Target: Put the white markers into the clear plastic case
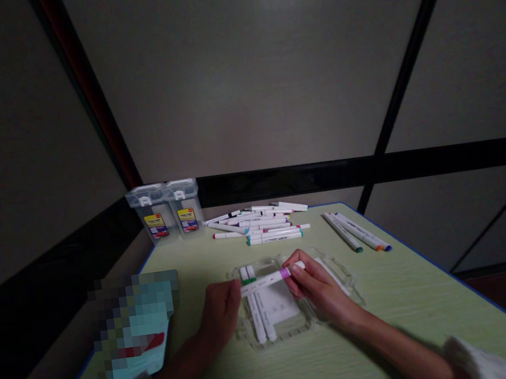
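Both my hands hold one white marker with a purple band [269, 279] crosswise above a clear plastic marker case [339, 277]. My left hand [221, 312] is closed on its left end. My right hand [315, 287] pinches the right end, at the purple band. Two white markers with green caps [256, 304] lie side by side in the case beneath. A pile of several white markers [260, 223] lies farther back on the pale green table [412, 299].
Two clear lidded boxes with yellow labels [167, 210] stand at the table's back left corner. Three markers [356, 232] lie apart at the right. A blurred teal object [134, 329] sits at the left edge. Dark wall panels surround the table.
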Demonstrator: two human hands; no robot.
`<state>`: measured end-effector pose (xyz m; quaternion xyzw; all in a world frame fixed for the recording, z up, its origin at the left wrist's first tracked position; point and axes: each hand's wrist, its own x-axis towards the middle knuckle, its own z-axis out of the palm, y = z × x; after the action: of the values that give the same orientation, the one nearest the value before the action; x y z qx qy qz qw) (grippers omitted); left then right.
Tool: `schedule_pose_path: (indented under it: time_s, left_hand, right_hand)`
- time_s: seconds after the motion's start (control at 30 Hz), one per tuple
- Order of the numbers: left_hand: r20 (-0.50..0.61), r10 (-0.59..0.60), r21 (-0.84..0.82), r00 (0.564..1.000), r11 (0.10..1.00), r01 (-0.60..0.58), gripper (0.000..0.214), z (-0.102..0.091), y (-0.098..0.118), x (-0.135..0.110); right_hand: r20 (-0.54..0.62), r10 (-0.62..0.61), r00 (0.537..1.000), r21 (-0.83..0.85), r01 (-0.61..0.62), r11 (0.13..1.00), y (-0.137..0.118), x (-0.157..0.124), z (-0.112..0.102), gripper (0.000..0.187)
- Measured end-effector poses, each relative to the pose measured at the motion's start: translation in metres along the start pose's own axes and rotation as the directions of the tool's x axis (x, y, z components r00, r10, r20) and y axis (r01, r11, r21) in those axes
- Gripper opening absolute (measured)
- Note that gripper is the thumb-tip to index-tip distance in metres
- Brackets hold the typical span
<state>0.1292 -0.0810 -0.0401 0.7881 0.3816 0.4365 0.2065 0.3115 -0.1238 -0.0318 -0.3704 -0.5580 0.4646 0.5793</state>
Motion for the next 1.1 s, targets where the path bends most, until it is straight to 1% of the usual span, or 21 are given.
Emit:
schedule_pose_path:
  time_s: [0.43,0.67,0.83,1.1]
  left_hand:
    - [0.003,0.138,0.096,0.99,0.986,-0.138,0.041,-0.002,-0.0001,0.0015]
    - [0.006,0.233,0.172,0.973,0.958,-0.23,0.041,-0.0037,0.0004,0.0019]
    - [0.009,0.322,0.193,0.947,0.928,-0.317,0.04,-0.0041,-0.0018,0.0006]
    - [0.004,0.36,0.235,0.933,0.907,-0.351,0.042,-0.0032,-0.0028,0.0003]
  right_hand:
    - [0.008,0.028,1.0,-0.028,-0.028,0.999,-0.0015,0.0011,-0.0008,0.026]
    - [0.013,0.048,0.999,0.032,-0.049,0.998,0.0006,0.002,-0.001,0.025]
    - [0.022,0.069,0.997,0.043,-0.07,0.997,0.0001,0.0021,-0.0013,0.024]
    - [0.022,0.073,0.997,0.023,-0.074,0.997,0.0005,0.0028,-0.003,0.024]
